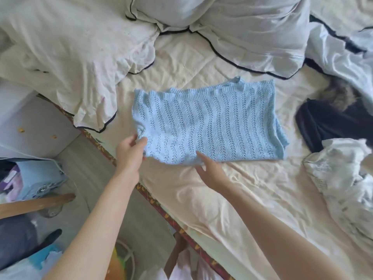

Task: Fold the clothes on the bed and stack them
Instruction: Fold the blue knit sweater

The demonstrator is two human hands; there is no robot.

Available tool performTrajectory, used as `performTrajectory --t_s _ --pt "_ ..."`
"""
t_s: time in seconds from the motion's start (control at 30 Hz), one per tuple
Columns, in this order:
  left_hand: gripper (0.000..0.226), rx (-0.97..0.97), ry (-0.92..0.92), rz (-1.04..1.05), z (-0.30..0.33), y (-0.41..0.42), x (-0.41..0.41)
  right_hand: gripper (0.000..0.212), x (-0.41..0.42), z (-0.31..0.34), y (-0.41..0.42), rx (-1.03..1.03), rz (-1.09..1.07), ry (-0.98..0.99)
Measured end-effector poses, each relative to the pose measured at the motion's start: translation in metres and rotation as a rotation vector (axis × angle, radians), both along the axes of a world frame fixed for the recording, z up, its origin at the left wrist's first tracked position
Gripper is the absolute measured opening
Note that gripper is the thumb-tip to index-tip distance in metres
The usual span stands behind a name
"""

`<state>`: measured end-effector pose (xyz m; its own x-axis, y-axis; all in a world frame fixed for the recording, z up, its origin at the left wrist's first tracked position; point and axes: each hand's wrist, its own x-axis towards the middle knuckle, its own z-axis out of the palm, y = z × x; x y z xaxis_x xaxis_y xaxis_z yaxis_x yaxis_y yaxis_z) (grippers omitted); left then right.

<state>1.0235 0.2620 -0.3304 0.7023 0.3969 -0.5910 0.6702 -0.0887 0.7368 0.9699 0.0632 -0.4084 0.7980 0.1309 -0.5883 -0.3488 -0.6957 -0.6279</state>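
Observation:
A light blue open-knit sweater (207, 122) lies folded flat in a rough rectangle on the cream bed sheet (232, 195). My left hand (130, 152) pinches its near left corner between thumb and fingers. My right hand (212, 170) hovers at the sweater's near edge with the fingers straight and spread, holding nothing. A dark navy garment with a fur trim (331, 120) lies bunched at the right. A crumpled white garment (343, 178) lies below it, near the right edge.
White pillows with black piping (232, 31) and a rumpled duvet (66, 63) fill the head and left of the bed. The mattress edge (161, 211) runs diagonally. On the floor at left are bags, a wooden stick (36, 203) and clutter.

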Motion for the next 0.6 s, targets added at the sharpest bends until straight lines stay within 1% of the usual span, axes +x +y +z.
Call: performTrajectory --t_s 0.07,0.13,0.2,0.27,0.33,0.4,0.47,0.5,0.53,0.6 --pt "0.009 0.063 -0.104 -0.106 0.007 -0.038 0.009 0.047 0.004 0.007 -0.018 0.173 -0.235 0.068" --pt "0.009 0.101 -0.17 -0.214 0.009 -0.085 0.02 0.041 0.005 0.015 -0.044 0.368 -0.52 0.147" --pt "0.018 0.128 -0.191 -0.301 0.004 -0.139 0.031 0.035 0.006 0.019 -0.079 0.576 -0.783 0.217" --pt "0.026 0.143 -0.22 -0.388 -0.003 -0.197 0.037 0.028 0.007 0.022 -0.118 0.716 -0.962 0.24" --pt "0.032 0.104 -0.232 -0.545 -0.017 -0.252 0.035 0.024 0.009 0.019 -0.158 0.809 -1.109 0.229" --pt "0.039 0.068 -0.156 -0.82 -0.034 -0.293 0.025 0.031 0.01 0.01 -0.193 0.884 -1.22 0.226" --pt "0.045 0.075 -0.089 -1.076 -0.052 -0.313 0.009 0.034 0.01 0.001 -0.217 0.909 -1.259 0.254" --pt "0.045 0.116 -0.104 -1.146 -0.059 -0.312 0.001 0.033 0.011 -0.003 -0.224 0.88 -1.241 0.276" --pt "0.045 0.192 -0.15 -1.173 -0.065 -0.305 -0.006 0.031 0.012 -0.007 -0.229 0.835 -1.202 0.295" --pt "0.043 0.421 -0.278 -1.15 -0.072 -0.28 -0.017 0.026 0.017 -0.012 -0.232 0.724 -1.142 0.307"
